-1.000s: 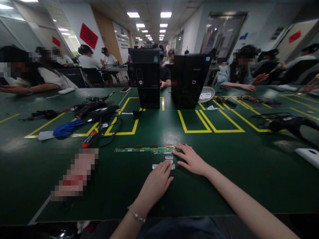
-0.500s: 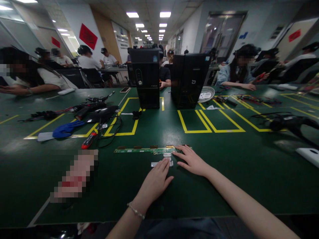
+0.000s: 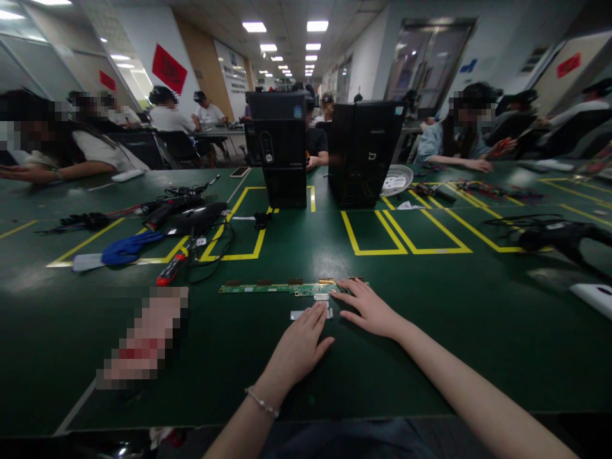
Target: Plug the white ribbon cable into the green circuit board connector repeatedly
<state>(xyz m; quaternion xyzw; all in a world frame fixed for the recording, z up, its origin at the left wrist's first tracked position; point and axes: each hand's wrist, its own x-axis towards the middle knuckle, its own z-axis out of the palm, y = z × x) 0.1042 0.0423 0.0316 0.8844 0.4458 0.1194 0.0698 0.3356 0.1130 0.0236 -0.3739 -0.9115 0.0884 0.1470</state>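
Note:
A long, narrow green circuit board (image 3: 270,289) lies flat on the green table, with copper-coloured tabs along its far edge. My right hand (image 3: 366,307) rests palm down with fingers spread, its fingertips over the board's right end and hiding part of it. Below the board a white flat ribbon cable (image 3: 299,315) runs toward a pale connector (image 3: 321,298) at the board's near edge. My left hand (image 3: 306,338) lies flat on that cable, fingers stretched out, thumb apart, covering its middle.
Two black computer towers (image 3: 282,153) stand ahead. To the left lie a red-and-black screwdriver (image 3: 171,269), a blue-handled tool (image 3: 129,248), black cables and a pixelated object (image 3: 148,335). A white basket (image 3: 396,180) and black cabling (image 3: 549,234) are at right. Other people sit around.

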